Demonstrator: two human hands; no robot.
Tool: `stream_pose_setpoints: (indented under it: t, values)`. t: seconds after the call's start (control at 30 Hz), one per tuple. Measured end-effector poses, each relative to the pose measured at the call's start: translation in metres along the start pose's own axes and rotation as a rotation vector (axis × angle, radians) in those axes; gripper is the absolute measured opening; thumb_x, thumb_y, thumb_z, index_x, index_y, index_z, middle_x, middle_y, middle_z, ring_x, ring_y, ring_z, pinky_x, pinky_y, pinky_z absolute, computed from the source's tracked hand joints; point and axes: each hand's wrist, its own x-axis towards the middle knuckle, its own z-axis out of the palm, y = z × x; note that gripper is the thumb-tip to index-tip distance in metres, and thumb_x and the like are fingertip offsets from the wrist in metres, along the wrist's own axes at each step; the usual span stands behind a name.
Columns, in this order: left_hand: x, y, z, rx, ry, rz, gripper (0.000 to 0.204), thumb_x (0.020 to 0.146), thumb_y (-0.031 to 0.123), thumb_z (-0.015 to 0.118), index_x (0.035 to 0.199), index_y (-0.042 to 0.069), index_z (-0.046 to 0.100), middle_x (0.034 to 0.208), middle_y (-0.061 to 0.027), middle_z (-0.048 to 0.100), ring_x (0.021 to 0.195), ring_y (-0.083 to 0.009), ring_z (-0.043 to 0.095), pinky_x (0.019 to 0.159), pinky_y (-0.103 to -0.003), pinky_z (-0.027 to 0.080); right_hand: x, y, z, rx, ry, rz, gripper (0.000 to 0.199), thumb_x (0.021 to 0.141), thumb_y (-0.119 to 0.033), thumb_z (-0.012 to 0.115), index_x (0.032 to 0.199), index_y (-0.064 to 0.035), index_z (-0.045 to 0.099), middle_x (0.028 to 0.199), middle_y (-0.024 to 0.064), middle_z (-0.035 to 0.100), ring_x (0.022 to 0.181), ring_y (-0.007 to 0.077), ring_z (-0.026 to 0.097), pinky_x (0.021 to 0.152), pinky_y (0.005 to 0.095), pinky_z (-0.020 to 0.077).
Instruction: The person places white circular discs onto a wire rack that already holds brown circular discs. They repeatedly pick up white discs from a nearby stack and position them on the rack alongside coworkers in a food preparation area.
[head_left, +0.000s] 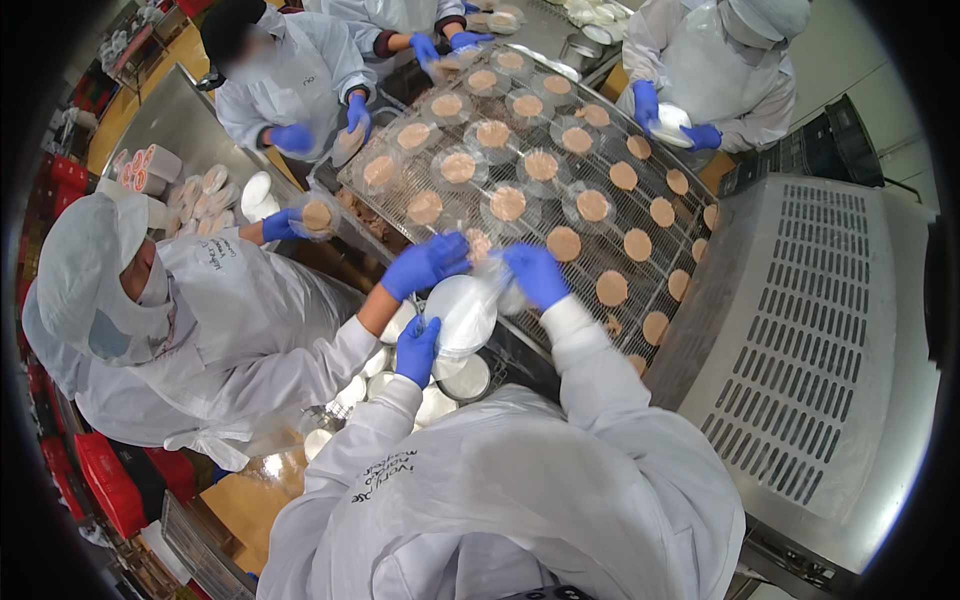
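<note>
My left hand (417, 350), in a blue glove, is closed on the edge of a stack of round white film sheets (461, 313). To its right my right hand (537, 275), also blue-gloved, pinches a clear film sheet (491, 279) above the near edge of a wire mesh conveyor (590, 262). Flat round pinkish patties (563, 243) lie in rows on the mesh, many of them on clear film rounds. A co-worker's gloved hand (428, 264) reaches in from the left, close to my left hand and the stack.
Below my hands stand white round stacks (437, 405) in metal holders. A slotted steel housing (790, 340) borders the conveyor on the right. Several co-workers handle patties and film around it. A steel table (160, 115) with wrapped patties (203, 197) stands at the left.
</note>
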Motion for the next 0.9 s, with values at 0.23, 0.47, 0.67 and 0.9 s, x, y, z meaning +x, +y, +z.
stream_pose_setpoints:
  t: [0.23, 0.47, 0.67, 0.9]
  values:
    - [-0.003, -0.027, -0.004, -0.094, -0.030, -0.080, 0.026, 0.086, 0.019, 0.062, 0.107, 0.002, 0.059, 0.091, -0.0001, 0.061, 0.074, -0.0058, 0.053, 0.062, -0.020, 0.041, 0.044, 0.005, -0.064, -0.806, 0.414, -0.216, 0.031, 0.086, -0.012, 0.049, 0.115, -0.0127, 0.060, 0.105, 0.0164, 0.063, 0.096, 0.0336, 0.060, 0.084, 0.0376, 0.0464]
    - [-0.005, -0.040, 0.001, -0.043, -0.031, -0.126, 0.030, 0.086, 0.018, 0.062, 0.110, 0.001, 0.057, 0.094, -0.0020, 0.062, 0.077, -0.0087, 0.055, 0.066, -0.022, 0.044, 0.021, 0.009, -0.100, 0.217, 0.151, 0.150, 0.034, 0.086, -0.015, 0.057, 0.117, -0.0014, 0.057, 0.103, 0.0094, 0.064, 0.094, 0.0176, 0.061, 0.083, 0.0302, 0.0475]
    - [-0.017, -0.032, 0.015, -0.025, -0.002, -0.183, 0.031, 0.085, 0.016, 0.063, 0.110, -0.001, 0.056, 0.093, -0.0034, 0.061, 0.077, -0.0101, 0.056, 0.068, -0.025, 0.046, 0.061, -0.020, -0.173, -0.519, 0.571, -0.139, 0.024, 0.085, -0.015, 0.055, 0.104, -0.0015, 0.063, 0.096, 0.0132, 0.066, 0.080, 0.0215, 0.062, 0.073, 0.0329, 0.0470]
    - [-0.015, -0.029, 0.012, -0.013, -0.059, -0.152, 0.031, 0.085, 0.016, 0.063, 0.111, -0.001, 0.057, 0.097, -0.0042, 0.061, 0.083, -0.0112, 0.057, 0.073, -0.025, 0.047, 0.058, 0.040, -0.031, -1.030, -0.126, -0.359, 0.039, 0.089, -0.019, 0.051, 0.126, -0.0090, 0.048, 0.136, 0.0153, 0.043, 0.126, 0.0304, 0.039, 0.105, 0.0368, 0.0299]
